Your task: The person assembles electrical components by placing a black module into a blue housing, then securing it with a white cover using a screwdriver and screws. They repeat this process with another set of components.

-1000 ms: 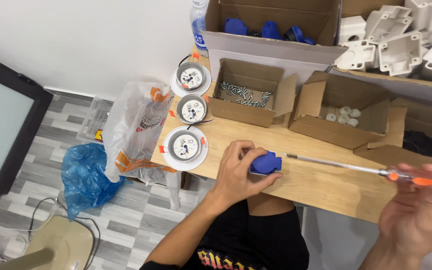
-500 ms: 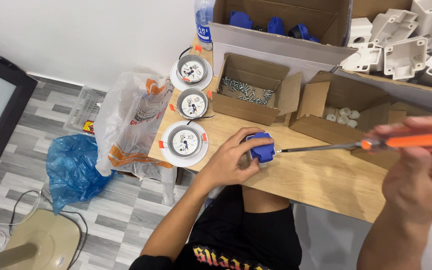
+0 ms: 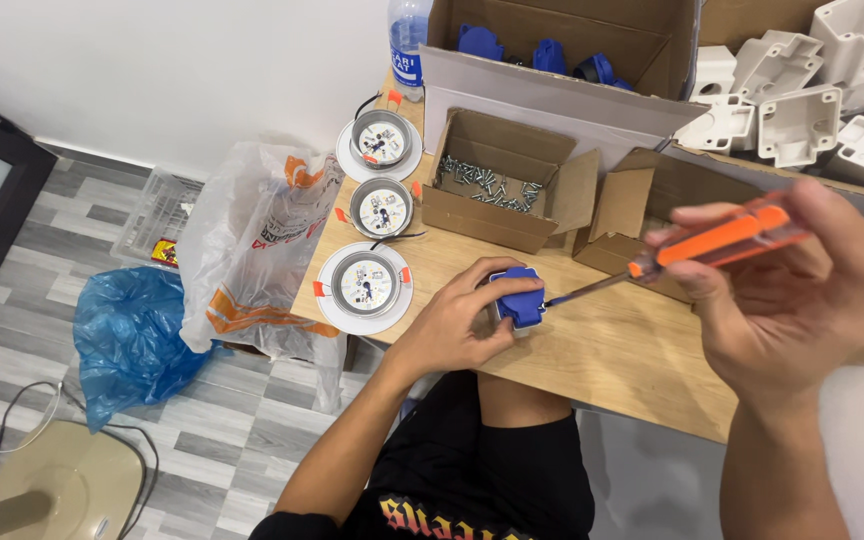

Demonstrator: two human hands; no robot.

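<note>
The left hand (image 3: 452, 325) has its fingers wrapped around a small blue plastic housing (image 3: 520, 298) resting on the light wooden bench (image 3: 612, 350), while the right hand (image 3: 792, 290) has its fingers clasped around an orange-handled screwdriver (image 3: 692, 250) whose metal tip touches the housing's side, near three round white lamp fittings (image 3: 364, 285).

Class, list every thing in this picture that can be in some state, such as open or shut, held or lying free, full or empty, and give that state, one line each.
Left hand: gripping the blue part.
Blue part: held on the table, screwdriver tip at its side.
Right hand: closed around the screwdriver.
Screwdriver: held, tilted down to the left.
Screw box: open, holding loose screws.
Large box: open, blue parts inside.
Three round lights: lying face up.
Bottle: upright.
</note>
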